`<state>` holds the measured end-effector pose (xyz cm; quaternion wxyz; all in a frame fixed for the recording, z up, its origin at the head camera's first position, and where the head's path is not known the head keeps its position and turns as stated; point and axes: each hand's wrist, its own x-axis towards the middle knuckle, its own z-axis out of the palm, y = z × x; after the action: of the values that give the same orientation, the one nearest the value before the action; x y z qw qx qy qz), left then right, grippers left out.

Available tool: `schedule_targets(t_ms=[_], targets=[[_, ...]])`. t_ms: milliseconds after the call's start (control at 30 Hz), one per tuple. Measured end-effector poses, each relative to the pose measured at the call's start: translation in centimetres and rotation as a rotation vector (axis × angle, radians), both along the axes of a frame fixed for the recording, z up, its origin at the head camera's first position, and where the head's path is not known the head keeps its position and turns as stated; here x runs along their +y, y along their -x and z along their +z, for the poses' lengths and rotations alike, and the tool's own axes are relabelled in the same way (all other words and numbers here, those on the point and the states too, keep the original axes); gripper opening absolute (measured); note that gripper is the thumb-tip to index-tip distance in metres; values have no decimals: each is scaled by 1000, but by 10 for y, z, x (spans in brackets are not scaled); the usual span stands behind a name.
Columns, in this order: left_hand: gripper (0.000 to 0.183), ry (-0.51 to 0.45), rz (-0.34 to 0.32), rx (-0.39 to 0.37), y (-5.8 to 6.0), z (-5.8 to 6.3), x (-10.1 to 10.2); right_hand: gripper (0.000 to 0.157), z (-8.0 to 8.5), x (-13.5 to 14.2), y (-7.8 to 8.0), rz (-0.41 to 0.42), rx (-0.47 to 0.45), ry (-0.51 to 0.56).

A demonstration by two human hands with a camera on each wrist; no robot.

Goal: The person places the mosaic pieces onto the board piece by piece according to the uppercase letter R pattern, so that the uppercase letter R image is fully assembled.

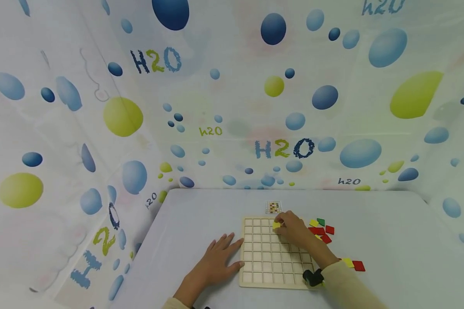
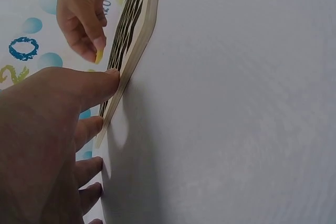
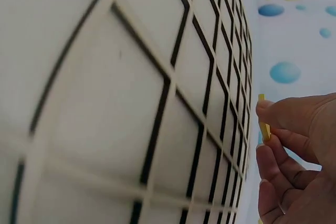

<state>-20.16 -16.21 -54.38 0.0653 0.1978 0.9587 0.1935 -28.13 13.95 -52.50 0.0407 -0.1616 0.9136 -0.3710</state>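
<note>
Between thumb and fingertips my right hand (image 1: 294, 229) pinches a thin yellow square tile (image 3: 264, 124), seen nearly edge-on in the right wrist view. The hand is over the far rows of a wooden grid board (image 1: 261, 255) divided into square cells. My left hand (image 1: 218, 259) lies with fingers spread at the board's left side, its thumb touching the rim in the left wrist view. Just beyond the board's far edge lies a small card (image 1: 273, 207) printed with a grid of coloured squares.
Right of the board is a loose group of tiles: a red tile (image 1: 330, 230), a green tile (image 1: 321, 222) and several others. Nearer me, a yellow tile (image 1: 348, 262) and a red tile (image 1: 358, 266) lie beside the right sleeve. A patterned curtain (image 1: 232, 107) hangs behind the white table (image 1: 193, 210).
</note>
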Motion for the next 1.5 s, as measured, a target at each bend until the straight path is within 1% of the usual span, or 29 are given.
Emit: schedule_targets(t_ms=[233, 433, 567, 833, 1100, 1233, 1333, 1400, 1500], targets=[[68, -11, -3, -2, 0, 2, 2, 17, -5, -22, 1, 22, 57, -73], [68, 5, 6, -11, 1, 1, 2, 16, -5, -30, 3, 60, 69, -71], [68, 8, 6, -6, 1, 1, 2, 13, -4, -33, 1, 69, 59, -61], [69, -13, -11, -9, -1, 6, 3, 12, -2, -34, 0, 66, 59, -57], [68, 3, -3, -6, -2, 5, 2, 9, -2, -35, -2, 72, 20, -28], [68, 0, -5, 1, -1, 5, 1, 8, 0, -34, -2, 71, 23, -30], [68, -2, -6, -3, -1, 5, 1, 9, 0, -28, -1, 61, 26, -20], [69, 2, -4, -12, 0, 4, 1, 9, 0, -19, -1, 50, 13, -5], [69, 17, 2, -21, 0, 2, 1, 11, -1, 2, 1, 46, -6, 14]])
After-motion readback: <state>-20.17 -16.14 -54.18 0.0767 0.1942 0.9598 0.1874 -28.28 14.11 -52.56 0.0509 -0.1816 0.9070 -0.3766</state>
